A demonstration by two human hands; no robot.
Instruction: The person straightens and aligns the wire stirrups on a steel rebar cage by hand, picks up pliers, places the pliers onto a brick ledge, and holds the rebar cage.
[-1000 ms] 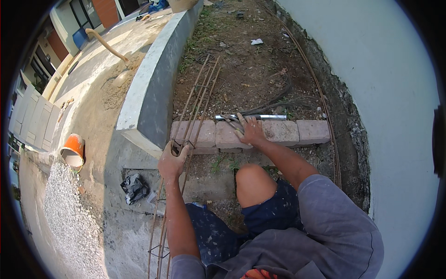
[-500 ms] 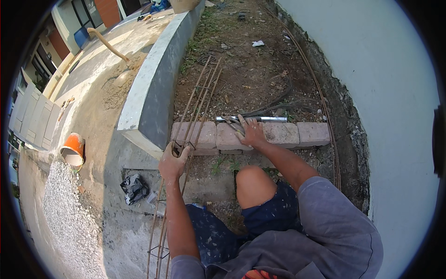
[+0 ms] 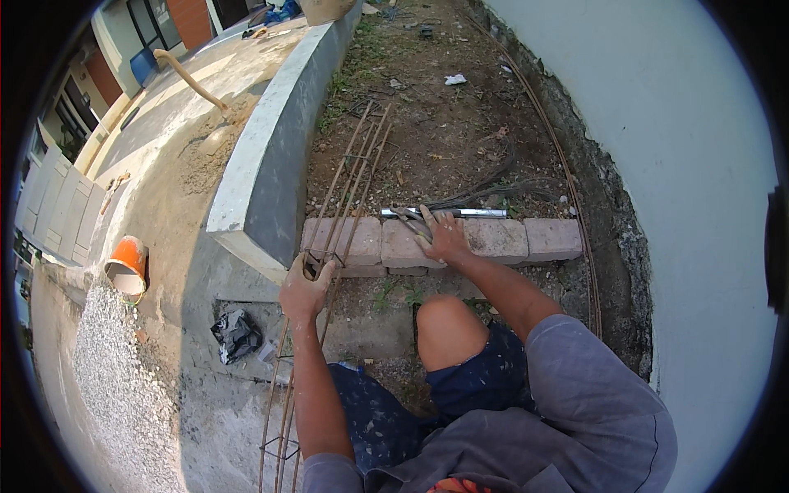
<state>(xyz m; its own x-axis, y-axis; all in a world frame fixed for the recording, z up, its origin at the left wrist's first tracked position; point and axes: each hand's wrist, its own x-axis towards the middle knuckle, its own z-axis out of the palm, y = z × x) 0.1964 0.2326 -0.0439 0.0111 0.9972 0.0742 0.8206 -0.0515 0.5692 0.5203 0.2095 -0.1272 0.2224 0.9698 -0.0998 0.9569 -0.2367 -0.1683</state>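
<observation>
My left hand [image 3: 302, 287] is closed around the bars of a long rusty rebar cage [image 3: 355, 177], beside the end of the low wall. The cage leans across a row of pale blocks [image 3: 497, 238], its near part running down past my left forearm. On top of the blocks my right hand [image 3: 448, 237] rests with its fingers around a grey two-handled tool [image 3: 408, 220], which looks like pincers; its jaws cannot be made out. Behind that hand a shiny silver metal bar [image 3: 485, 213] lies along the blocks' far edge.
A low grey wall [image 3: 261, 164] stands to the left, a tall white wall [image 3: 699, 164] to the right. Thin wires [image 3: 481, 195] and long rods [image 3: 559, 144] lie on the soil. An orange bucket [image 3: 127, 261], gravel [image 3: 123, 361] and a black plastic bag [image 3: 237, 335] are at left.
Hardly anything differs. The view has shifted very slightly, and both hands keep their places on the rebar cage and the grey tool.
</observation>
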